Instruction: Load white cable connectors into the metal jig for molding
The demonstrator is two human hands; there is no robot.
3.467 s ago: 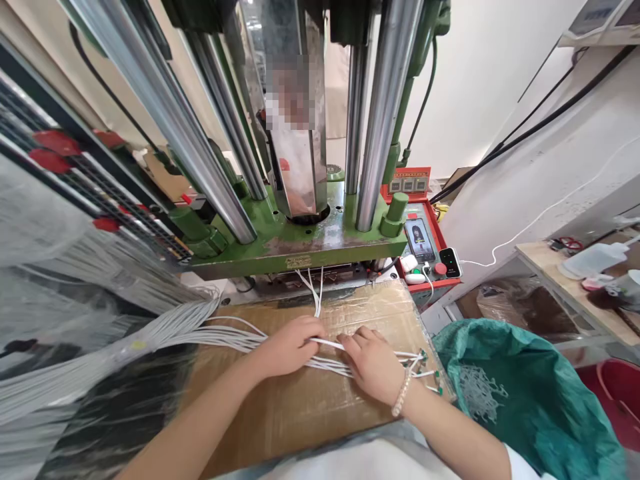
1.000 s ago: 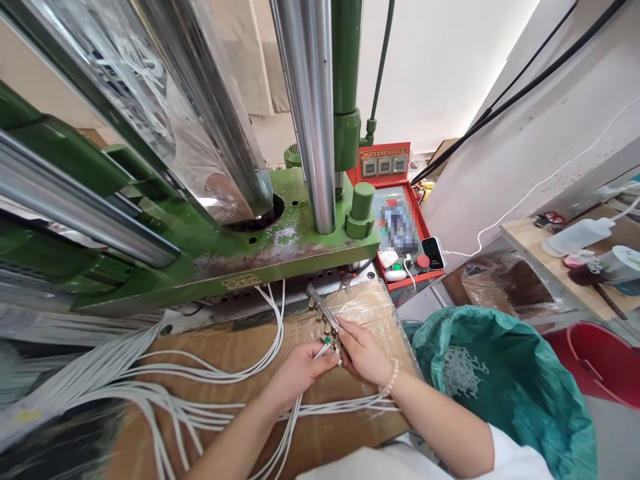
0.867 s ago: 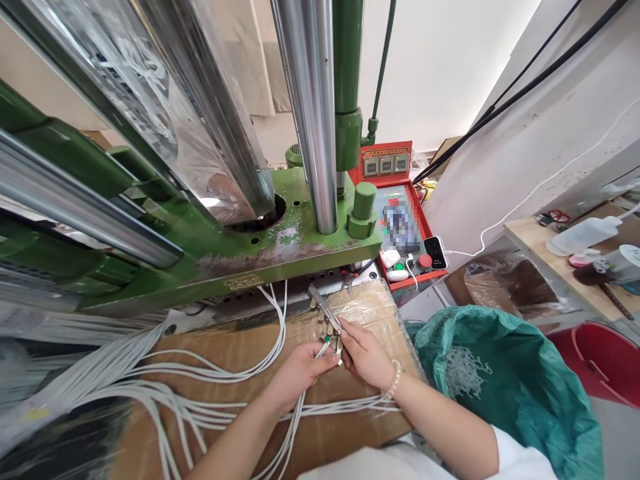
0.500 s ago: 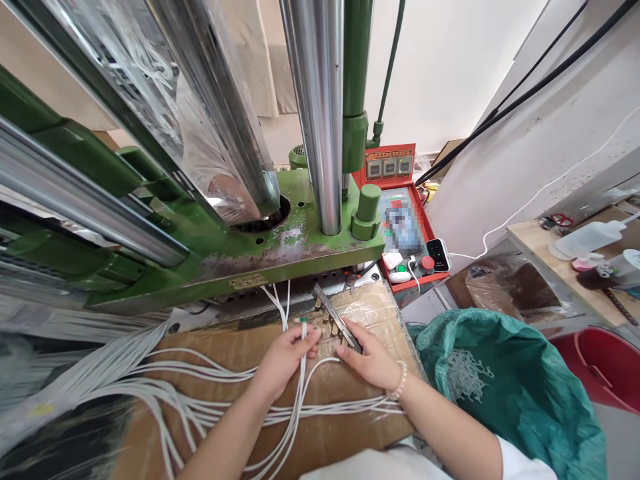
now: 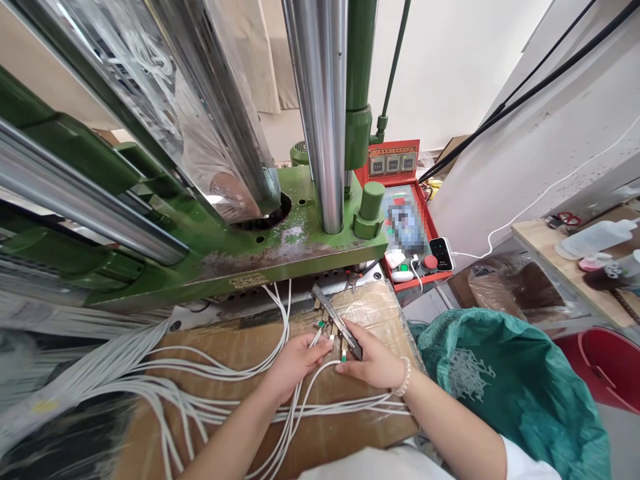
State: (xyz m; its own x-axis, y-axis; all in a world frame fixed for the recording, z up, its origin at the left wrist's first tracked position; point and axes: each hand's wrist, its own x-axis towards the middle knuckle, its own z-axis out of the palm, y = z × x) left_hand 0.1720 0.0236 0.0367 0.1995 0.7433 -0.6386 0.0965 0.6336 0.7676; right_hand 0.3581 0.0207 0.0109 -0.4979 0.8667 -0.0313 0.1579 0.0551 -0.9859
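Between the thumb and fingers of my left hand [image 5: 298, 362] are white cables [image 5: 297, 407], whose small green and white ends [image 5: 321, 324] sit close against a metal bar. My right hand [image 5: 371, 360] grips the near end of this dark metal bar [image 5: 334, 317], which has several brass-coloured pieces along its left side. One cable curves up to a green end [image 5: 343, 359] at the bar, beside my right thumb. More white cables [image 5: 210, 365] fan out from a thick bundle at the left, over the brown cardboard [image 5: 240, 437] under my hands.
A green press with steel columns [image 5: 325, 133] stands in front. Right of it is a red control box [image 5: 425, 220] with buttons. A green sack [image 5: 530, 393] holding white plastic scraps [image 5: 470, 373] is at the right, beside a red bucket [image 5: 607, 367] and a wooden shelf [image 5: 550, 247].
My left hand has moved right, toward the bar, bringing the cable ends up against it. My right hand keeps its grip on the bar. The view has shifted slightly.
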